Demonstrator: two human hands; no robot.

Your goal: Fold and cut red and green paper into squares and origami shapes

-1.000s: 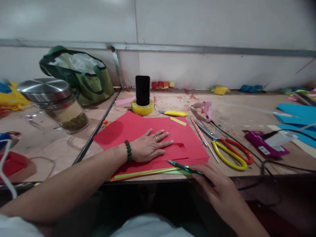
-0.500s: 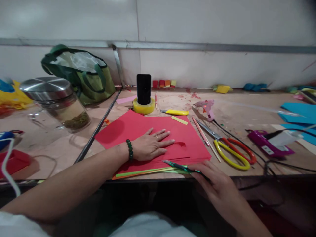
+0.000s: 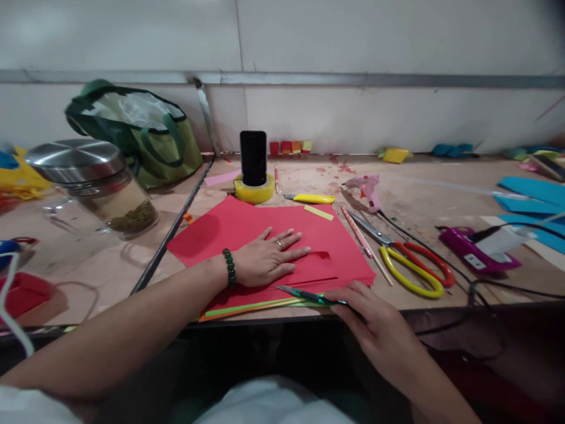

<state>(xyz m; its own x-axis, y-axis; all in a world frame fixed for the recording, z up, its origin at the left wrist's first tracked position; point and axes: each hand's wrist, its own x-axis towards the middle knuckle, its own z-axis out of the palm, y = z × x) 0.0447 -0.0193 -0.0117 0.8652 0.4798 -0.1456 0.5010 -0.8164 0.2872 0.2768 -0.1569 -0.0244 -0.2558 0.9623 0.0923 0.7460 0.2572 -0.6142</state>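
Observation:
My left hand (image 3: 269,259) lies flat with fingers spread on a stack of red paper (image 3: 212,235) at the table's front edge. Green and orange sheets (image 3: 247,308) stick out from under the red ones along the near side. In my right hand (image 3: 366,312) is a slim craft knife (image 3: 304,295) with a dark green handle. Its pointed blade faces left, over the near edge of the red paper, just below my left hand; whether the tip touches cannot be made out. A small curled red strip (image 3: 321,255) sits by my left fingertips.
Large scissors (image 3: 397,253) and pencil-like sticks lie right of the paper. Behind it are a yellow utility knife (image 3: 311,199), a phone (image 3: 253,158) on a tape roll (image 3: 255,189) and a pink glue gun (image 3: 365,189). A power strip (image 3: 479,250) trails cables; a glass jar (image 3: 115,200) stands left.
My right hand has moved a little to the left with the craft knife, its tip sliding along the paper's near edge. My left hand stays flat on the paper. The view has shifted slightly.

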